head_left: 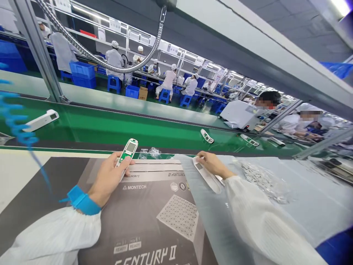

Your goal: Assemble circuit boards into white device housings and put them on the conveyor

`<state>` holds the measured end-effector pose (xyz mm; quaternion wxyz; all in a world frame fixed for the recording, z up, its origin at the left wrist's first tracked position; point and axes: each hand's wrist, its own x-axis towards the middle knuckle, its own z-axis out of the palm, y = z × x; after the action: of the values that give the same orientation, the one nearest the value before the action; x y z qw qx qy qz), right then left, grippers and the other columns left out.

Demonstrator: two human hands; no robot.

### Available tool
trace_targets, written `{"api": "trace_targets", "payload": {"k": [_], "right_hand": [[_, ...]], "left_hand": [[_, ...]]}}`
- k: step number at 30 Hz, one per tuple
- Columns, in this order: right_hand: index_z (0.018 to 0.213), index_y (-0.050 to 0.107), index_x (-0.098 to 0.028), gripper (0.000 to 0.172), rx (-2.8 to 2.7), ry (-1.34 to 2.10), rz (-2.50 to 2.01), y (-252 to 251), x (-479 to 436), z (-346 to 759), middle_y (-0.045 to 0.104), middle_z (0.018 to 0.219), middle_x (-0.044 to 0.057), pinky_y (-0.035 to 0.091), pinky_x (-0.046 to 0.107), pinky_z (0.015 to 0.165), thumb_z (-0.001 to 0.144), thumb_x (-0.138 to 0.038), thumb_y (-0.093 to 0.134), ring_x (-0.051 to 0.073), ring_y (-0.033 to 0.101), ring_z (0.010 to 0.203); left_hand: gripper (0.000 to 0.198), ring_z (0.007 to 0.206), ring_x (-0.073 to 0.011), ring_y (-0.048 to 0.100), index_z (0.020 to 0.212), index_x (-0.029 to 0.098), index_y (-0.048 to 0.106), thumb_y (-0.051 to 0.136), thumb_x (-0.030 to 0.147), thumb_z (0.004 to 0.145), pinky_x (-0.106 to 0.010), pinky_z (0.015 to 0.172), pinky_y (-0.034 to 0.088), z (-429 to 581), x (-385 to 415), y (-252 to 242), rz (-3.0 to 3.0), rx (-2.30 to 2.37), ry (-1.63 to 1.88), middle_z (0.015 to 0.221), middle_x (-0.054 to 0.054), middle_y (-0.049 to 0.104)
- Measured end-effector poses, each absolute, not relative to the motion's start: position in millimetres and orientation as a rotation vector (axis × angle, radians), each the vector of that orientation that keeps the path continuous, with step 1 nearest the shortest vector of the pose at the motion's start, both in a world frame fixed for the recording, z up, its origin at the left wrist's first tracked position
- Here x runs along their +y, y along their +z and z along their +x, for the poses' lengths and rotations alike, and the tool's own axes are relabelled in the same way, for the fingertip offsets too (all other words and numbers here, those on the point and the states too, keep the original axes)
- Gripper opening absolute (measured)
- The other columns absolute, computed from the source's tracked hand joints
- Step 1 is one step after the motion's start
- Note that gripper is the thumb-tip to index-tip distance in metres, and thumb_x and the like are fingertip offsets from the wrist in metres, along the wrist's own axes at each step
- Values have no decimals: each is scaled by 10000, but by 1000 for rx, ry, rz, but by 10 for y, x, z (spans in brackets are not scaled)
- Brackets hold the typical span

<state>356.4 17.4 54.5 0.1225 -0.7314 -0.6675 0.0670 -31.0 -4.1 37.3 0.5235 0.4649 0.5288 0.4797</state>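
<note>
At the bench [22,176], our left grip [107,179] clasps a green circuit-board casing [127,151], our right grip [212,165] a white casing [206,173]; bagged small parts [261,181] lie alongside; blue crates [82,75] sit beyond the green conveyor [116,123].

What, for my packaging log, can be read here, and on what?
"MONTECH" on the grey carton
"CENTURY II" along its lower edge
"MONTECH" and "CENTURY II" upside down on its pale strip
"READY" twice on small badges
Too small to read: badge small print, wall signs, the green circuit board in the left hand
</note>
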Motion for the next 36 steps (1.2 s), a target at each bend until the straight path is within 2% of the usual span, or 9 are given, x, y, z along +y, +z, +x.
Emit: {"api": "trace_targets", "payload": {"k": [6, 11, 15, 17, 20, 23, 26, 29, 36], "right_hand": [[1078, 597, -202, 244, -1746, 490, -1885, 895, 207, 3054, 691, 870, 53, 507, 267, 610, 901, -270, 443, 149, 634, 652], [920, 635, -189, 238, -1747, 711, -1731, 695, 198, 2192, 661, 696, 31, 503, 281, 629, 903, -240, 403, 164, 634, 630], [878, 644, -169, 282, -1870, 530, -1740, 298, 124, 1721, 683, 824, 92, 471, 340, 754, 923, -230, 372, 219, 632, 808], [982, 654, -150, 299, -1841, 534, -1726, 172, 76, 1681, 680, 964, 130, 462, 372, 817, 942, -292, 394, 239, 617, 906], [1271, 566, -160, 447, -1809, 777, -1608, 113, 29, 1810, 662, 1075, 119, 490, 365, 789, 901, -409, 538, 202, 619, 830], [1385, 482, -218, 623, -1819, 1022, -1413, 122, 28, 1956, 665, 1127, 73, 493, 362, 856, 803, -314, 684, 187, 628, 886], [1297, 571, -237, 544, -1794, 1079, -1288, 110, 55, 2003, 678, 1171, 50, 463, 367, 944, 769, -216, 701, 205, 630, 1009], [1200, 641, -235, 491, -1729, 1119, -1238, 83, 87, 2027, 716, 1107, 41, 477, 370, 916, 724, -215, 759, 227, 653, 991], [1032, 709, -191, 398, -1164, 1358, -987, 144, 79, 1850, 742, 1006, 59, 482, 365, 946, 769, -487, 747, 218, 667, 983]], "left_hand": [[539, 655, -136, 573, 1239, 222, 606, 468, 611, 892, -277, 639, 488, -255, -31, 327, 1253, 1253, 1107, 965, -50, 701], [418, 910, -189, 631, 1246, 243, 603, 553, 465, 895, -311, 825, 482, -251, -44, 267, 1444, 1313, 1151, 1031, -42, 690], [329, 1060, -203, 612, 1201, 234, 607, 550, 388, 915, -328, 917, 462, -289, -62, 278, 1620, 1412, 1291, 1170, -46, 666], [296, 1067, -201, 610, 1189, 230, 607, 543, 344, 923, -331, 929, 458, -297, -78, 302, 1731, 1431, 1285, 1186, -44, 662], [275, 1046, -210, 613, 1175, 231, 614, 563, 288, 911, -351, 920, 459, -260, -126, 308, 1908, 1442, 1136, 1171, -46, 670], [268, 1044, -263, 600, 1130, 212, 639, 623, 238, 864, -416, 911, 444, -170, -195, 247, 2173, 1497, 860, 1119, -69, 690], [262, 1008, -294, 596, 1120, 201, 652, 625, 234, 862, -431, 838, 456, -92, -251, 187, 2286, 1611, 709, 1026, -88, 692], [256, 927, -278, 609, 1122, 217, 660, 617, 292, 881, -398, 759, 472, -86, -259, 199, 2227, 1640, 668, 933, -79, 663], [322, 1009, -200, 629, 1264, 255, 553, 546, 286, 944, -342, 899, 480, -67, -234, 239, 2015, 1267, 868, 1148, -38, 670]]}}
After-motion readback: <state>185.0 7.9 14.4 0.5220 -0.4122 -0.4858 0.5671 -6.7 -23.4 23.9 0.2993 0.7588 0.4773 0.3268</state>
